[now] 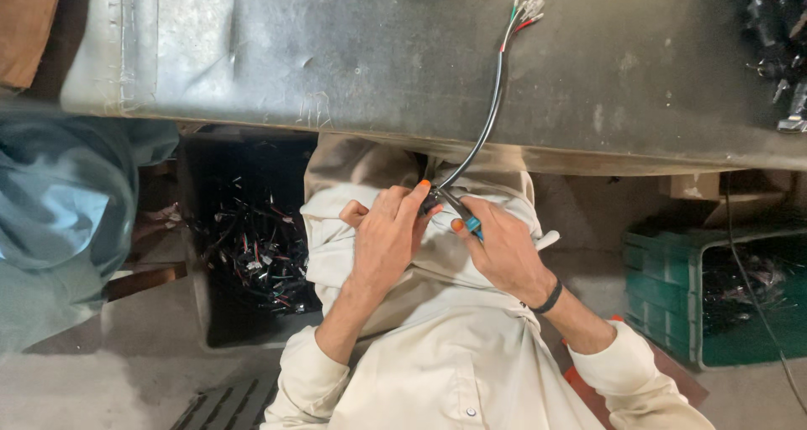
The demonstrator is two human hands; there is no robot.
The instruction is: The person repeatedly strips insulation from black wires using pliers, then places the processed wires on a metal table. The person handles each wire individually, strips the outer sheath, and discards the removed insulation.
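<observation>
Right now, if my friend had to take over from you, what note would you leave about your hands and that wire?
Left hand: closed around the near end of the black cable, over the lap.
Right hand: holds a small tool with a teal handle, its tip at the cable end the left hand pinches.
Cable: runs up over the table edge; its far end fans into coloured wires lying on the tabletop.
Done: far end already has its wires exposed.
Left: the near end is in hand, its state hidden by fingers.
Nearby: bin of wire bundles on the floor, green crate opposite.

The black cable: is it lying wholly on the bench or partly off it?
Partly off: the black cable has its wire ends on the bench; its lower end hangs to both hands.
</observation>
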